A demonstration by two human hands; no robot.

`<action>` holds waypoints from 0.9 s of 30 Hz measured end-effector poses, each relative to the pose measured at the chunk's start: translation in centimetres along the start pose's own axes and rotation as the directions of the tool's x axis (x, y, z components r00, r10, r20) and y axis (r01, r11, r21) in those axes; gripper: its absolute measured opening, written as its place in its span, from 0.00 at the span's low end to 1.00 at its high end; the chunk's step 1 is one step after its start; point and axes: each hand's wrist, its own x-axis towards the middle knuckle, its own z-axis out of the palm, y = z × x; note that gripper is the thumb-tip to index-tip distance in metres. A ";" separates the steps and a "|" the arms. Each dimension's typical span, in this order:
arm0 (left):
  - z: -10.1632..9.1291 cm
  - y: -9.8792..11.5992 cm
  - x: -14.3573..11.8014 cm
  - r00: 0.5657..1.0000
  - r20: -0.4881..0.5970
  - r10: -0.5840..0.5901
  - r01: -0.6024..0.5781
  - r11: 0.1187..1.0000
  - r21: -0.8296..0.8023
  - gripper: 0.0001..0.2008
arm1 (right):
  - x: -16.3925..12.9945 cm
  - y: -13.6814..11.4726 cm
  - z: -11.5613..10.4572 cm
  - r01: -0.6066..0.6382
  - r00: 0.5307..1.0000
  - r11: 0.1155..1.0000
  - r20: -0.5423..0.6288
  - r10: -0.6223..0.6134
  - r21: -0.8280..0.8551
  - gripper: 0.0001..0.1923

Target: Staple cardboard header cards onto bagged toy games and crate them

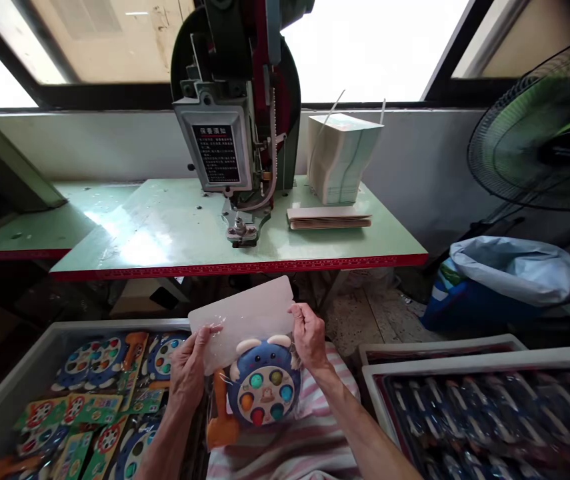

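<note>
The left hand point(188, 371) and the right hand point(308, 335) are each pinching a top corner of a clear bag point(245, 327) holding a blue toy point(263, 385), keeping it over the lap below the counter point(165, 233). Judging by the grip, the bag's open top is being squared up. The next move is calling for a flat, even top edge lined up under the head of the machine point(237, 133), with fingers kept clear of it.

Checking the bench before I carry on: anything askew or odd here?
The tall card stack beside the machine is not square: its sides bow in a wave. The folded cards lie flat. Both hands, left and right, hold the bagged toy normally.
</note>
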 end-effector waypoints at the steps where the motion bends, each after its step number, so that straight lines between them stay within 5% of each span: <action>1: -0.3 0.0 0.3 0.999 -0.036 0.028 -0.028 1.000 0.006 0.23 | 0.0 -0.1 0.3 -0.015 1.000 1.000 -0.019 0.015 0.014 0.24; 4: -0.5 0.1 0.9 0.988 -0.110 0.108 -0.109 0.994 0.001 0.23 | 0.4 -0.5 1.0 -0.023 0.997 0.999 -0.067 0.025 0.031 0.24; 10: -1.5 1.2 1.8 0.979 -0.032 0.203 -0.202 0.978 0.053 0.18 | 1.5 -1.5 0.5 -0.031 0.994 0.988 0.110 0.014 0.155 0.22; 15: -2.3 1.8 2.1 0.953 -0.034 0.300 -0.292 0.946 0.141 0.16 | 1.8 -2.3 0.0 -0.105 0.990 0.965 0.117 0.078 0.241 0.20; 22: -4.1 3.9 3.0 0.970 0.140 0.197 -0.212 0.972 0.099 0.16 | 4.1 -2.0 -0.7 -0.039 0.978 0.933 0.206 -0.038 0.358 0.18; 27: -4.4 6.1 3.5 0.951 0.289 0.108 -0.122 0.992 0.034 0.20 | 5.2 -1.5 -1.1 -0.148 0.942 0.911 0.337 0.010 0.385 0.20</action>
